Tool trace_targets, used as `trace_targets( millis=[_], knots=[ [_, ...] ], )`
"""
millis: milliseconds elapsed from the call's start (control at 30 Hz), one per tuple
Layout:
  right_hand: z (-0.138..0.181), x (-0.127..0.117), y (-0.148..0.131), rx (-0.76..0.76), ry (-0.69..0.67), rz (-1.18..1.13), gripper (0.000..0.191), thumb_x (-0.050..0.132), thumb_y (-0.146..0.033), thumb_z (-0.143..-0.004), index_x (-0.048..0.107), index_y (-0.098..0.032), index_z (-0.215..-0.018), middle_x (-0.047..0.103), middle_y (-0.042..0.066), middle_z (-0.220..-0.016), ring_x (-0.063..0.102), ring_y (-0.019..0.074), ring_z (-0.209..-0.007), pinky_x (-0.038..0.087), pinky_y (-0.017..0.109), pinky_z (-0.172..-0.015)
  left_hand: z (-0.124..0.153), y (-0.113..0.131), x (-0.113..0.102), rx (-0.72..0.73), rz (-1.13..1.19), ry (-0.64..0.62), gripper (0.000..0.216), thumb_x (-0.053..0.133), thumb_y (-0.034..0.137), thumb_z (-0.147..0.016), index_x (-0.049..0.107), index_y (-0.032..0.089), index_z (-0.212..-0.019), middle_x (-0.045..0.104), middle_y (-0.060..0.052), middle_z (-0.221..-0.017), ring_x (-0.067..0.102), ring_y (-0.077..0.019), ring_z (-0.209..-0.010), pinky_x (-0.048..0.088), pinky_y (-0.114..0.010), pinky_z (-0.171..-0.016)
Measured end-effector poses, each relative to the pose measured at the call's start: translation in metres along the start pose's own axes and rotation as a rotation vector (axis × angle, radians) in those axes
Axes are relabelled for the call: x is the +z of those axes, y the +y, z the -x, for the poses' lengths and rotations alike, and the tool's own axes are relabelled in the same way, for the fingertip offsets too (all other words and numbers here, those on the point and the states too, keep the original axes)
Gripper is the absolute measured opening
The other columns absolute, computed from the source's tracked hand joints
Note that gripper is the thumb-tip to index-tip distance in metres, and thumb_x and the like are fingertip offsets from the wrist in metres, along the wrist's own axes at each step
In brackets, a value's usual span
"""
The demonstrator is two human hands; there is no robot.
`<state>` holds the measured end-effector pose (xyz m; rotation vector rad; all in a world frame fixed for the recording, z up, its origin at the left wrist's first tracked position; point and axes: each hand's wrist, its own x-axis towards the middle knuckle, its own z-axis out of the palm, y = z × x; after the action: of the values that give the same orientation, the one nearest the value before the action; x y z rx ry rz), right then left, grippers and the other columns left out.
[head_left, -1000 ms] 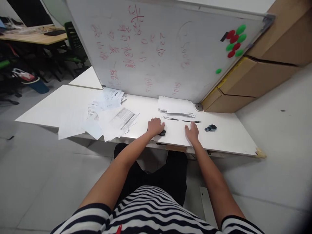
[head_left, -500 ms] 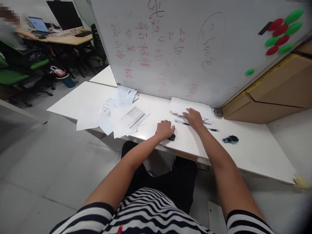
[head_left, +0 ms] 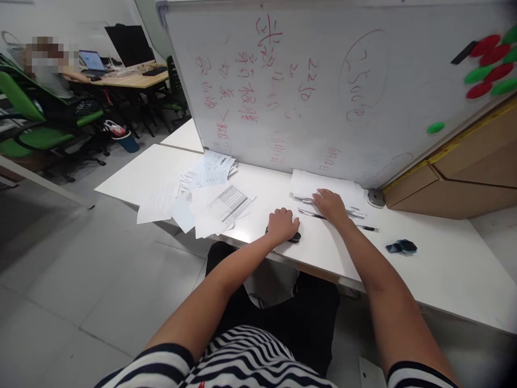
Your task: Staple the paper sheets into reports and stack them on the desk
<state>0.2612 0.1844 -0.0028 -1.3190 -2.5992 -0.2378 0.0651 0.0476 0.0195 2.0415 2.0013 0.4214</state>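
My left hand [head_left: 283, 224] rests curled over a small black object [head_left: 296, 237] near the front edge of the white table [head_left: 444, 264]. My right hand [head_left: 330, 205] lies flat, fingers spread, on a stack of white papers [head_left: 323, 186] at the foot of the whiteboard [head_left: 323, 81]. A black pen [head_left: 365, 228] lies on the table just under and beside my right wrist.
Loose printed sheets [head_left: 210, 202] are scattered on the table's left part. A small dark blue object [head_left: 402, 247] lies to the right. Cardboard boxes [head_left: 464, 178] stand at the back right. A person sits at a desk [head_left: 121, 81] with green chairs far left.
My right hand moved from the table's front area up onto the paper stack. The left hand stayed on the black object. The view shifted right.
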Motion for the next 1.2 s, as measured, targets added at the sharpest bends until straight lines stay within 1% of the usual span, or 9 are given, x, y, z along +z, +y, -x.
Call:
trace_targets(
  millis=[167, 333, 533, 667, 833, 933, 1067, 1133, 1200],
  knots=[
    [-0.007, -0.006, -0.021, 0.128, 0.002, -0.01, 0.045, 0.037, -0.035, -0.094, 0.048, -0.019, -0.134, 0.044, 0.013, -0.144, 0.043, 0.0283, -0.127, 0.03, 0.047, -0.105, 0.0, 0.003, 0.001, -0.012, -0.011, 0.02, 0.038, 0.035, 0.043, -0.094, 0.059, 0.016, -0.108, 0.058, -0.013, -0.113, 0.048, -0.0304, -0.109, 0.037, -0.045, -0.089],
    [0.037, -0.013, -0.06, 0.257, 0.095, -0.02, 0.057, 0.031, -0.035, -0.094, 0.026, -0.018, -0.148, 0.031, 0.015, -0.152, 0.026, 0.0289, -0.139, 0.015, 0.053, -0.112, 0.003, 0.006, 0.002, 0.029, -0.034, 0.032, 0.04, 0.033, 0.042, -0.095, 0.058, 0.015, -0.111, 0.058, -0.015, -0.115, 0.046, -0.0305, -0.112, 0.034, -0.046, -0.093],
    [0.1, -0.004, -0.065, 0.327, -0.002, -0.112, 0.058, 0.032, -0.044, -0.094, 0.029, -0.019, -0.146, 0.028, 0.015, -0.154, 0.024, 0.0305, -0.141, 0.021, 0.057, -0.11, 0.007, 0.009, -0.001, 0.052, -0.069, 0.055, 0.039, 0.033, 0.039, -0.096, 0.06, 0.014, -0.108, 0.062, -0.014, -0.111, 0.049, -0.029, -0.11, 0.035, -0.045, -0.092],
    [0.102, 0.008, -0.058, 0.336, -0.157, -0.139, 0.061, 0.029, -0.057, -0.092, 0.038, -0.023, -0.142, 0.029, 0.011, -0.154, 0.023, 0.0298, -0.142, 0.021, 0.056, -0.111, 0.007, 0.005, -0.005, 0.032, -0.015, 0.072, 0.037, 0.036, 0.041, -0.094, 0.063, 0.017, -0.099, 0.066, -0.011, -0.103, 0.054, -0.027, -0.103, 0.04, -0.041, -0.086],
    [0.097, 0.006, -0.061, 0.314, -0.18, -0.14, 0.063, 0.022, -0.059, -0.093, 0.039, -0.024, -0.142, 0.026, 0.008, -0.156, 0.021, 0.0271, -0.143, 0.018, 0.053, -0.113, 0.008, -0.004, -0.008, -0.063, 0.205, 0.113, 0.04, 0.033, 0.043, -0.095, 0.064, 0.02, -0.083, 0.068, -0.007, -0.09, 0.06, -0.0231, -0.089, 0.044, -0.036, -0.078],
    [0.099, 0.003, -0.062, 0.327, -0.188, -0.143, 0.064, 0.022, -0.059, -0.093, 0.039, -0.023, -0.143, 0.026, 0.009, -0.156, 0.02, 0.0272, -0.144, 0.017, 0.053, -0.113, 0.008, -0.008, -0.011, -0.11, 0.503, 0.206, 0.039, 0.033, 0.04, -0.095, 0.062, 0.021, -0.078, 0.069, -0.004, -0.086, 0.061, -0.0184, -0.084, 0.045, -0.031, -0.076],
    [0.102, 0.005, -0.061, 0.326, -0.198, -0.14, 0.066, 0.022, -0.06, -0.093, 0.036, -0.022, -0.144, 0.024, 0.01, -0.156, 0.019, 0.028, -0.144, 0.017, 0.053, -0.113, 0.015, -0.029, -0.028, -0.329, 0.862, 0.532, 0.049, 0.017, 0.037, -0.098, 0.06, 0.017, -0.085, 0.068, -0.008, -0.091, 0.062, -0.0149, -0.087, 0.047, -0.028, -0.079],
    [0.102, 0.005, -0.061, 0.311, -0.201, -0.137, 0.066, 0.022, -0.06, -0.093, 0.035, -0.021, -0.145, 0.024, 0.011, -0.156, 0.019, 0.0279, -0.144, 0.018, 0.053, -0.113, 0.029, -0.053, -0.039, -0.367, 0.83, 0.641, 0.051, 0.014, 0.038, -0.098, 0.059, 0.016, -0.095, 0.067, -0.01, -0.099, 0.062, -0.016, -0.093, 0.048, -0.03, -0.082],
    [0.102, 0.004, -0.062, 0.301, -0.199, -0.134, 0.067, 0.022, -0.06, -0.093, 0.035, -0.021, -0.145, 0.024, 0.011, -0.156, 0.019, 0.0279, -0.144, 0.018, 0.053, -0.113, 0.046, -0.085, -0.05, -0.311, 0.58, 0.606, 0.045, 0.021, 0.041, -0.098, 0.059, 0.018, -0.101, 0.066, -0.01, -0.108, 0.058, -0.0186, -0.107, 0.044, -0.033, -0.093]
  ],
)
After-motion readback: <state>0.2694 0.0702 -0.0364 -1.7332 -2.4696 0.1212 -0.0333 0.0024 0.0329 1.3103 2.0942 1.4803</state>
